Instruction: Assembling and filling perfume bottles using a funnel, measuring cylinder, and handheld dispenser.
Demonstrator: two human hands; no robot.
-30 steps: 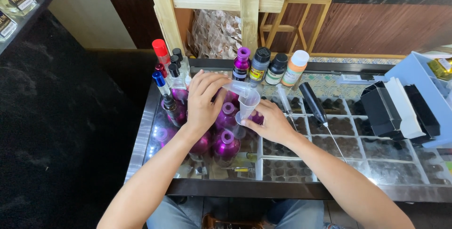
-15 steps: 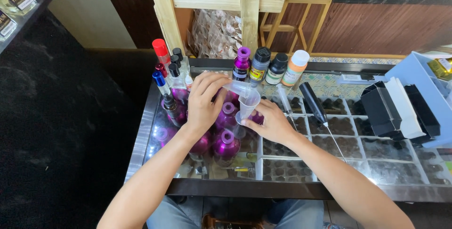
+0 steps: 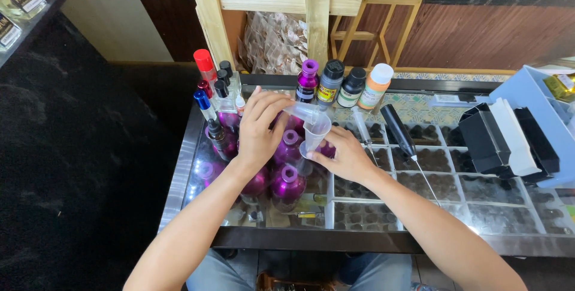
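Pinching a small clear plastic bottle [image 3: 297, 109] between thumb and fingertips [image 3: 277, 103], the left hand [image 3: 259, 128] tips it over a translucent plastic measuring cup [image 3: 315, 133], which the right hand [image 3: 346, 158] clasps from below with fingers curled round its base. Both vessels hang above the glass-topped display counter [image 3: 479, 210], over a cluster of round metallic purple bottles [image 3: 287, 184] (their caps on). A steady pour looks to depend on the cup staying upright and the bottle's mouth staying just over the rim, the tilt eased rather than jerked. The bottle's long axis lies close to level, running from 9 to 3 o'clock, mouth toward 3 o'clock and dipped slightly into the cup; the cup's axis stands near vertical, mouth up. At 12 o'clock stands a row of capped bottles, purple, black and orange [image 3: 375, 86]; at 3 o'clock lie a clear syringe [image 3: 362, 126] and a black-handled thin-shafted tool [image 3: 399, 131].
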